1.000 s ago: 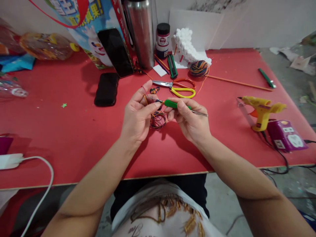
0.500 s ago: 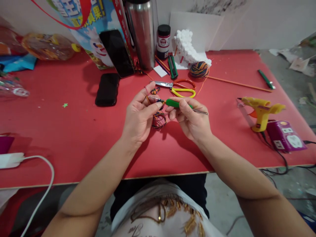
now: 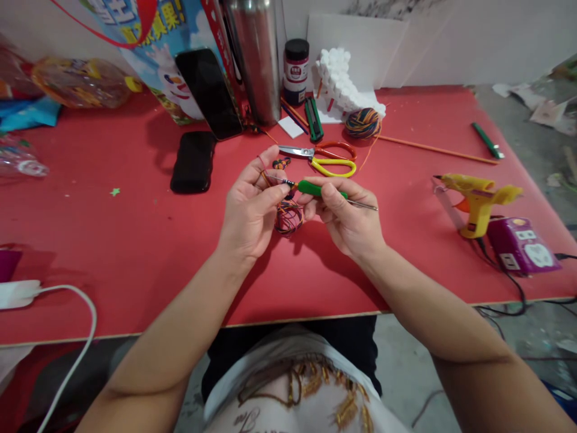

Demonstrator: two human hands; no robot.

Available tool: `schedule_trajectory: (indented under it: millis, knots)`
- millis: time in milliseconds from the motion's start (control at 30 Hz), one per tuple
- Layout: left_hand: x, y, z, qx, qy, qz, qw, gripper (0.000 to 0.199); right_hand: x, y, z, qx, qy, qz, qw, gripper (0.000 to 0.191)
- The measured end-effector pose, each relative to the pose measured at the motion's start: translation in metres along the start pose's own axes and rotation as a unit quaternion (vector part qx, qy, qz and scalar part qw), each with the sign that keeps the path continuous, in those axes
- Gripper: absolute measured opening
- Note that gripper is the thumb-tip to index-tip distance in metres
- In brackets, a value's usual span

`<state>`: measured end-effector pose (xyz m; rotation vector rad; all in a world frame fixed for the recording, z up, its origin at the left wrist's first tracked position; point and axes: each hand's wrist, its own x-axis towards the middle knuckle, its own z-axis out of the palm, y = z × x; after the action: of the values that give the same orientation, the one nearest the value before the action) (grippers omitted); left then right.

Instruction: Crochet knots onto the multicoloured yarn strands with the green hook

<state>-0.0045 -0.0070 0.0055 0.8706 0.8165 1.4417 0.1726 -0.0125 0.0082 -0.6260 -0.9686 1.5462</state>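
Red table (image 3: 135,252), pale edge along near side. At back: printed bag (image 3: 157,54), steel flask (image 3: 256,60), dark jar (image 3: 296,71), white foam piece (image 3: 345,84), multicoloured yarn ball (image 3: 363,123). Phone (image 3: 210,93) leans on bag; black case (image 3: 193,162) flat before it. Mid-table: scissors (image 3: 322,157) with yellow and orange handles, green cutter (image 3: 313,119). Right side: long orange stick (image 3: 437,153), green pen (image 3: 487,141), yellow glue gun (image 3: 475,198), purple socket block (image 3: 523,246). Left edge: white charger with cable (image 3: 27,293), plastic bottle (image 3: 81,81).
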Motion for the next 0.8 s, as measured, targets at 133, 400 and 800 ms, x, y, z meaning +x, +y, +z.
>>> schedule_trajectory:
  millis: [133, 400, 800]
  knots:
    - [-0.001, -0.001, 0.002, -0.016, 0.006, -0.005, 1.0, 0.054, 0.0, -0.002, 0.002, 0.013, 0.006, -0.007, 1.0, 0.026]
    - [-0.002, -0.001, 0.002, -0.009, 0.003, 0.013, 1.0, 0.053, 0.003, -0.004, -0.001, -0.001, -0.005, 0.004, 1.0, 0.031]
    - [-0.002, 0.001, 0.01, 0.004, 0.038, 0.087, 0.996, 0.036, 0.006, -0.003, -0.004, -0.005, -0.008, 0.005, 1.0, 0.035]
